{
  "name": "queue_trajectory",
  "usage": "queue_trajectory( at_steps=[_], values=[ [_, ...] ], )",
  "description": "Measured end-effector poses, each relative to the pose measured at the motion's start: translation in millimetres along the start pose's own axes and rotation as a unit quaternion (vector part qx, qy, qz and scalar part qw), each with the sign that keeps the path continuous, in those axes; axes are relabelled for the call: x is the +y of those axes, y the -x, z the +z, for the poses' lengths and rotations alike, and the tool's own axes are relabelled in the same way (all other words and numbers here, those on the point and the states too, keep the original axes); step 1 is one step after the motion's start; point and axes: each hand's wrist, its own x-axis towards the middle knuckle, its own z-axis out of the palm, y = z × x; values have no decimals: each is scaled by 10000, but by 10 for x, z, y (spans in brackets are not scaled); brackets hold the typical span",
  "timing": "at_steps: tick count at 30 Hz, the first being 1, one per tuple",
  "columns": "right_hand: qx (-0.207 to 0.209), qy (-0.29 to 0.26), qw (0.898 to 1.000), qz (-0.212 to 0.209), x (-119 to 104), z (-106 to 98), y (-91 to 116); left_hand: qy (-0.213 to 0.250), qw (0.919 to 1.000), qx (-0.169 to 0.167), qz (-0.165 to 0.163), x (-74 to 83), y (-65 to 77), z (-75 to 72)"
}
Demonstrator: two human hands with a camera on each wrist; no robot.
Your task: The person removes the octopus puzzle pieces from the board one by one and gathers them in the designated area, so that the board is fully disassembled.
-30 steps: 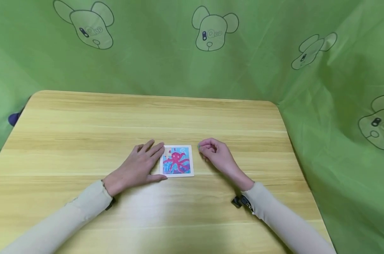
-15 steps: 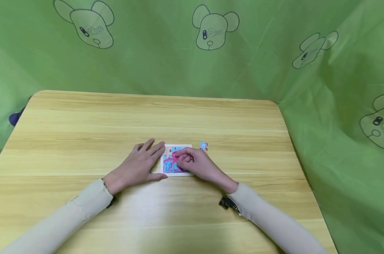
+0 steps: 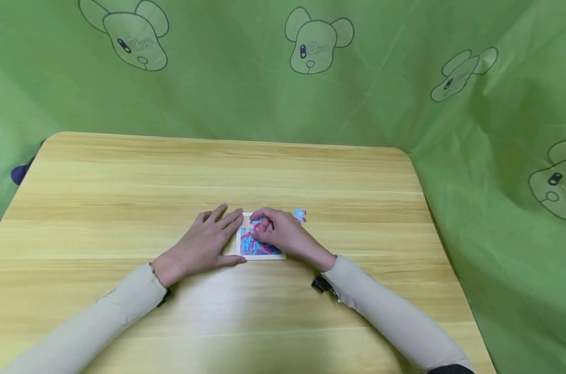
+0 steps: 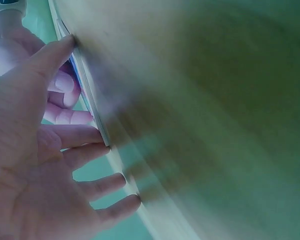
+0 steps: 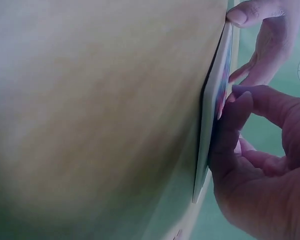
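Observation:
A small square jigsaw puzzle [image 3: 261, 248] with a pink octopus on blue, set in a white frame [image 3: 266, 257], lies flat on the table. My left hand [image 3: 202, 250] rests at its left side with fingers spread, thumb at the near left corner and index finger at the far left corner. Over its upper part, my right hand [image 3: 283, 231] has its thumb and index finger curled at a puzzle piece [image 5: 222, 106], pinching at it. Bare wood shows in the puzzle's upper left. A loose puzzle piece [image 3: 300, 215] lies just right of the frame, behind the right hand.
The wooden table [image 3: 123, 176] spreads out on all sides of the puzzle. Green cloth [image 3: 226, 104] with printed bear heads hangs behind the table and along its right side.
My right hand has moved left from beside the frame to over the puzzle's upper part. It has left the blue loose piece on the table. My left hand has stayed in place.

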Motion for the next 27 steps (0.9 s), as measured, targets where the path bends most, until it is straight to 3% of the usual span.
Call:
queue_trajectory(
  at_steps=[13,22,27],
  values=[
    [246,173,9995,129,-24,53,-17,-93,10000,-33,0,-11,11,-9],
    [421,213,9973,555,-1,-54,1,-21,9999,-102,-82,5,7,-16],
    [372,214,9973,590,19,-77,6,-36,9999,-136,-91,10,6,-4]
  ],
)
